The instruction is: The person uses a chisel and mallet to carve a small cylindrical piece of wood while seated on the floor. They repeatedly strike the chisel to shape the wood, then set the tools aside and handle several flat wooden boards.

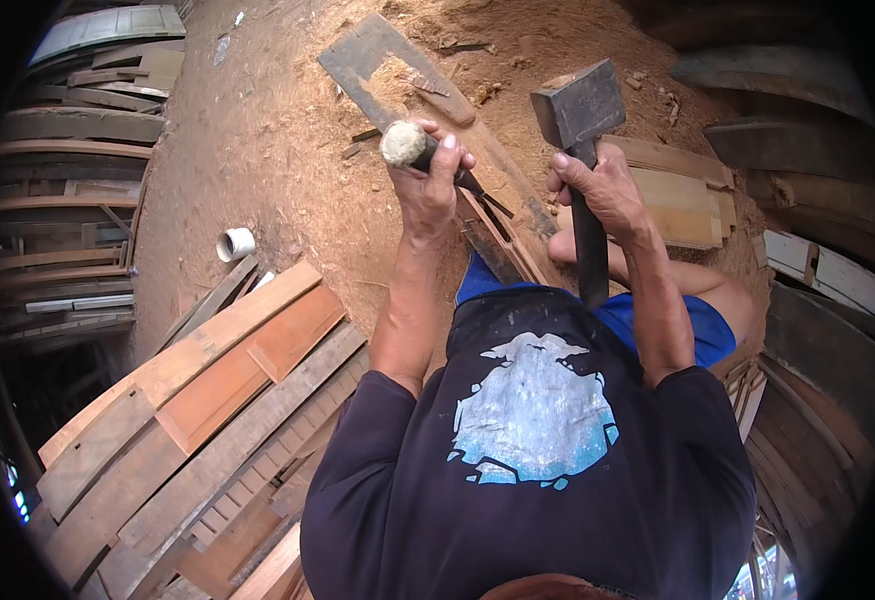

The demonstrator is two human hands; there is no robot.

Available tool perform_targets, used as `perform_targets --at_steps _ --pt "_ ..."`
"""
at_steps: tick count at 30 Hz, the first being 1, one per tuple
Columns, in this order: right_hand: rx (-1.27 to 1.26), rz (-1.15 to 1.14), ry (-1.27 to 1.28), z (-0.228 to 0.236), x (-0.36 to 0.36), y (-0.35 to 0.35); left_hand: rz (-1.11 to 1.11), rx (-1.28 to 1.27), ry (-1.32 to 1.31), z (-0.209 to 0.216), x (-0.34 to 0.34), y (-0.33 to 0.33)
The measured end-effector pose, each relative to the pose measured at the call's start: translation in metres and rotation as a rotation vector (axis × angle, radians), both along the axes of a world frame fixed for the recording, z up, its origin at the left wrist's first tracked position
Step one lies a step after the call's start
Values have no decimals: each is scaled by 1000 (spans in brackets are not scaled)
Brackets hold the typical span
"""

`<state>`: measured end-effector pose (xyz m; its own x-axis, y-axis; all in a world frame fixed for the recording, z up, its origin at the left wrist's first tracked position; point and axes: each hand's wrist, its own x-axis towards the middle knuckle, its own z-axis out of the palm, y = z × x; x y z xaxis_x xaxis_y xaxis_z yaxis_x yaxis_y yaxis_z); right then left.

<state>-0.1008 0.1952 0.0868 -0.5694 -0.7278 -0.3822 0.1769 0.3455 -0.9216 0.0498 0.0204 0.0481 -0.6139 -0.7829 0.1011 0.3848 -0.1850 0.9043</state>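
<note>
White cylinder (236, 244) lying on ground (283, 130); stacked boards (80, 124) far left.

Brown floor (278, 130): wood shavings (558, 40), worn plank (358, 65), white cylinder (242, 240), stacked boards (228, 385).

chisel (470, 183): mid-handle hidden in left hand (431, 190), tip contact unclear | mallet (578, 112): grip covered by right hand (606, 192) | slotted timber (523, 258): near end lost behind shirt (533, 400) | left plank stack (83, 124), right boards (808, 140): cut off at rim, right ones murky | brown item (553, 590), bottom edge: cropped, unidentifiable
</note>
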Motion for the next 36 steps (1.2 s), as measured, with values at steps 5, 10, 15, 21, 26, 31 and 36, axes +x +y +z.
perform_targets --at_steps 5,10,15,21,26,31,36 --pt "-79 -28 -12 21 -12 -15 35 -19 -190 -28 0 -16" --pt "-219 9 88 51 -17 -28 57 -70 -270 -42 -2 -19" --pt "-335 -3 288 84 -17 -57 17 74 -432 -79 -8 -6" --pt "-346 219 450 104 -27 -119 35 42 -350 -75 -8 -6" --pt "246 596 1055 42 -22 -140 -15 52 -392 -91 -16 -19" --pt "259 683 993 32 -41 -139 6 83 -418 -108 -18 -20" --pt "37 213 1034 60 -50 -195 -12 185 -326 -124 -24 -40"
